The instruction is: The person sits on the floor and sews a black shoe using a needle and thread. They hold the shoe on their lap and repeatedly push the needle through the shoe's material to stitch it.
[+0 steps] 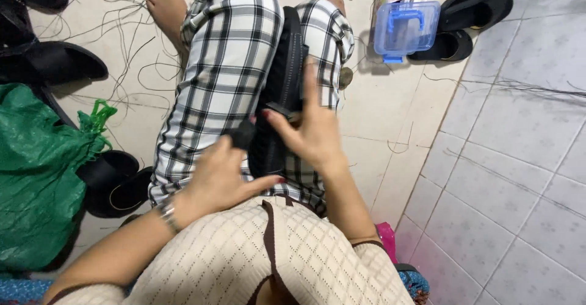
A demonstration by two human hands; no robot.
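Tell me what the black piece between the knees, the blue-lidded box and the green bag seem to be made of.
Black piece: looks like matte leather or a synthetic, with a row of stitching along its edge; which one is unclear. Blue-lidded box: clear, glossy hard plastic, see-through with a moulded handle. Green bag: thin plastic film, crinkled and shiny, its top knotted. Both the left hand and the right hand touch the black piece.

Single head-worn view, steeply downward and close over the seated person's lap (244,67) and tiled floor (519,158).
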